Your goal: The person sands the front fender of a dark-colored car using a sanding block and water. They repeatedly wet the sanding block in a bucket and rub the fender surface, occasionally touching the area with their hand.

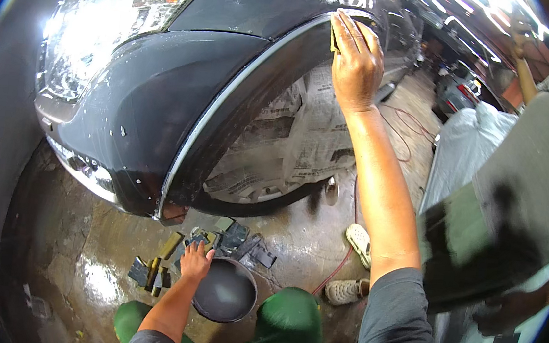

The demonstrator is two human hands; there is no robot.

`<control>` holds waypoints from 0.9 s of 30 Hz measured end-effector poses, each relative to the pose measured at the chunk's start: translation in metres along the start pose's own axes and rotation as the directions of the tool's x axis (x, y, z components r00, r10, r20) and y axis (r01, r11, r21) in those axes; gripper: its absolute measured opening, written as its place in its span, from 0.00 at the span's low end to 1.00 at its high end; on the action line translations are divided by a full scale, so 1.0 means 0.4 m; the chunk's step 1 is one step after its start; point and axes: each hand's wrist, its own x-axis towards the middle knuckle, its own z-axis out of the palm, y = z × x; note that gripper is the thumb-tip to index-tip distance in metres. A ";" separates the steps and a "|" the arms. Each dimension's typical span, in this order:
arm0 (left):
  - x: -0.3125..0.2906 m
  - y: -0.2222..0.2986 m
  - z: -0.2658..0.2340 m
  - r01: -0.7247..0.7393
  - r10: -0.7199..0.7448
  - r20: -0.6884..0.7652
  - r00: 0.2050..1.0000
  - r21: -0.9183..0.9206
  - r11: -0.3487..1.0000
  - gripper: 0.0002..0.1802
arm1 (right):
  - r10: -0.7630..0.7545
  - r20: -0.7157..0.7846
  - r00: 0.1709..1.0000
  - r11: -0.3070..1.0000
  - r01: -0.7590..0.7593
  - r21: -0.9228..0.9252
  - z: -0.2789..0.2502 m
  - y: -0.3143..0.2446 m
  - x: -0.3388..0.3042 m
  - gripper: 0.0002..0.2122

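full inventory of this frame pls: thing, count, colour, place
car: 1, dark, wet, upper left
headlight: 1, clear, top left
masking paper: several sheets, grey newsprint, in the wheel arch
bowl: 1, dark, on the floor, bottom centre
sanding pieces: several, dark and tan, on the floor beside the bowl
hose: 1, red, on the floor
shoes: 2, pale, right of the bowl
left hand: at the bowl rim
right hand: pressing a yellowish pad on the fender edge

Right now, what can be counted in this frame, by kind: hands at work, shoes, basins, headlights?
Hands: 2, the right hand on the wheel arch, the left hand by the basin
White shoes: 2
Round dark basin: 1
Headlight: 1
Total: 6
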 end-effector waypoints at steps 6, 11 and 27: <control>-0.027 0.021 -0.032 0.037 -0.034 -0.070 0.997 0.036 0.999 0.38 | 0.021 0.011 1.000 0.987 -0.023 0.157 0.052 -0.035 -0.068 0.23; -0.069 0.026 -0.028 0.063 -0.080 -0.168 0.983 -0.105 0.993 0.42 | 0.067 -0.024 0.997 0.911 -0.052 0.409 0.043 -0.241 -0.104 0.23; -0.189 0.017 -0.010 0.241 -0.283 -0.214 0.935 -0.202 0.949 0.44 | 0.161 -0.072 0.984 0.845 -0.099 0.525 0.026 -0.282 -0.089 0.22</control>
